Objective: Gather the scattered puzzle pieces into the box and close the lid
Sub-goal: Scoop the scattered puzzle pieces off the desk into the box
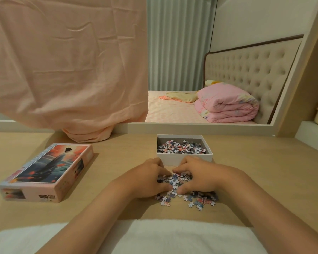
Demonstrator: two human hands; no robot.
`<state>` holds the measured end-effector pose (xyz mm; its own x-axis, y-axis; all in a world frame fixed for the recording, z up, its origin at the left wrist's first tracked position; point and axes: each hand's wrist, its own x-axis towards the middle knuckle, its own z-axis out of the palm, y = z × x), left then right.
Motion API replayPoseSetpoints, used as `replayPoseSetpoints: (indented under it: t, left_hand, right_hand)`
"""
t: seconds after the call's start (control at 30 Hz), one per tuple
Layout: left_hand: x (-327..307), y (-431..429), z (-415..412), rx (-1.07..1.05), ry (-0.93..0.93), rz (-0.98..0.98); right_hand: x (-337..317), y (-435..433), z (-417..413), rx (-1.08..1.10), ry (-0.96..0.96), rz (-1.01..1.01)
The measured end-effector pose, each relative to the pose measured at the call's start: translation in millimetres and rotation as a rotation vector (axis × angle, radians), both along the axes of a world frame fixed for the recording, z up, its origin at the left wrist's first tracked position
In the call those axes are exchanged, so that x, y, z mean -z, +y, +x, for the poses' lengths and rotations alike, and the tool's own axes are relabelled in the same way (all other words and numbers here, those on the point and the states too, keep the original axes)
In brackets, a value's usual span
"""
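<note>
Peach cloth (68,70) behind lid (46,171) and box (173,159)

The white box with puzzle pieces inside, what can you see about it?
The white rectangular cardboard box stands flat and lidless on the tan wooden table. Its inner walls look grey. A shallow layer of small pink, blue and white puzzle pieces lies inside. The right hand overlaps its front wall; contact unclear.
</note>
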<state>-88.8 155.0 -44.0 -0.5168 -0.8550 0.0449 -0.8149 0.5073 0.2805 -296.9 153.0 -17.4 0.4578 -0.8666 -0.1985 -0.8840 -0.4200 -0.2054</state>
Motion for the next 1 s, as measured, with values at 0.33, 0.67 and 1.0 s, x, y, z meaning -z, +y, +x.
replayPoseSetpoints:
  t: [0.33,0.67,1.0]
  left_hand:
    - [5.1,-5.2,-7.1,-0.034,0.186,-0.093]
    - [-16.3,-26.5,-20.4,-0.081,0.565,-0.033]
    - [-30.0,-73.5,-54.4,-0.143,0.424,-0.174]
  right_hand:
    - [5.7,-5.4,9.3,0.101,-0.240,-0.080]
    - [-15.9,-29.0,-11.2,0.253,-0.556,-0.301]
    - [7.0,-60.9,-23.4,0.211,-0.419,-0.358]
